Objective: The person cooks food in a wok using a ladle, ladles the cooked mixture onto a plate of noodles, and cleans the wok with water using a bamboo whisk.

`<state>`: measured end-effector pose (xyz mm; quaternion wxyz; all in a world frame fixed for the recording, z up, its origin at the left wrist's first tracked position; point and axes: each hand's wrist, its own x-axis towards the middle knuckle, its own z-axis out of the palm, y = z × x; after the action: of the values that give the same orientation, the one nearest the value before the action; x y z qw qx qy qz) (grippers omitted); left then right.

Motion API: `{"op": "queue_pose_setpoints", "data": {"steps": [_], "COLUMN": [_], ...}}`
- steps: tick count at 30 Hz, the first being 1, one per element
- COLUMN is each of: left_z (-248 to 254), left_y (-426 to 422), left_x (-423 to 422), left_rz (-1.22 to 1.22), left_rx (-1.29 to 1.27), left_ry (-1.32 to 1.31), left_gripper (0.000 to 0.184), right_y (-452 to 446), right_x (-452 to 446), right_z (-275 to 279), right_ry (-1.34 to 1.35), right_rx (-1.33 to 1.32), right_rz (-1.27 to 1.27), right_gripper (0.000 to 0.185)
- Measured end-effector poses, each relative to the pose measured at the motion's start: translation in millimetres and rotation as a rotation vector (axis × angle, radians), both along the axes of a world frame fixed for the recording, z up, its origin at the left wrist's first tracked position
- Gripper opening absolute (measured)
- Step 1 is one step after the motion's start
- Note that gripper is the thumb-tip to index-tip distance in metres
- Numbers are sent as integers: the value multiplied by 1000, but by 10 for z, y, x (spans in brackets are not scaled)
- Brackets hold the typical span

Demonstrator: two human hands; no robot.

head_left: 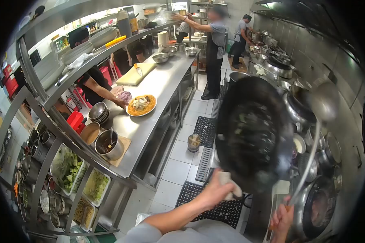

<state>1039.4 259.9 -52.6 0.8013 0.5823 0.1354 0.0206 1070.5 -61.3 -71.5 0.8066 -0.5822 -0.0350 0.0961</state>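
Observation:
My left hand (216, 189) is closed over a folded white cloth (231, 186) at the near edge of a large black wok (253, 133). The wok is raised and tilted, its inside facing me. Blurred bits of food or liquid show in its middle, too smeared to name. My right hand (282, 218) is wrapped round the handle of a long metal ladle (325, 103). The ladle's bowl points up and away, to the right of the wok. Below it on the right, another wok (318, 206) sits on the range with something pale inside.
On the left, a steel counter (166, 87) bears a plate of noodles (141, 105), touched by another person's hand (119, 103), plus a cutting board (137, 74) and metal pots (109, 144). A can (194, 142) stands on the floor near black mats (202, 130). Two people (217, 48) stand farther along the aisle.

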Motion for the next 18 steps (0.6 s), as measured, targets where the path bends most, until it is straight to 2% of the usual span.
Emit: {"op": "queue_pose_setpoints", "data": {"steps": [1, 2, 3, 4, 5, 7, 8, 9, 11, 12, 14, 16, 18], "left_z": [13, 24, 17, 70, 106, 0, -248, -470, -474, -488, -788, -588, -936], "left_y": [-217, -457, -712, -921, -1142, -1804, -2493, -3008, -3566, -3807, -4440, -4535, -4996], "left_x": [220, 444, 619, 831, 1051, 1398, 1636, 1741, 1743, 1753, 1773, 1727, 1739], "left_rz": [-78, -149, -215, -394, -572, -633, -706, -771, -856, -900, -917, -949, -907], "left_rx": [23, -76, -179, -290, -401, -562, -642, -729, -723, -714, -680, -687, -689], "left_ry": [-37, -37, -19, 31, 75, 199, 272, 331, 376, 396, 443, 537, 517], "left_gripper": [57, 51, 45, 36, 28, 12, 10, 8, 7, 7, 7, 5, 5], "right_y": [-252, -514, -899, -1271, -1366, -1418, -1895, -1961, -2012, -2299, -2535, -2574, -2511], "right_x": [-105, -221, -353, -468, -567, -747, -868, -879, -878, -993, -1107, -1125, -1157], "right_z": [-65, -145, -265, -316, -245, -63, -196, -165, -76, -205, -290, -283, -218], "right_ry": [20, 45, 176, 321, 341, 351, 529, 492, 409, 502, 478, 423, 342], "right_rx": [42, 83, 124, 159, 68, -118, -89, -74, -47, 9, 69, 112, 133], "right_rz": [-93, -186, -155, -127, -280, -585, -580, -652, -797, -710, -710, -749, -829], "right_gripper": [35, 33, 12, 32, 36, 43, 45, 46, 47, 47, 47, 47, 47]}}
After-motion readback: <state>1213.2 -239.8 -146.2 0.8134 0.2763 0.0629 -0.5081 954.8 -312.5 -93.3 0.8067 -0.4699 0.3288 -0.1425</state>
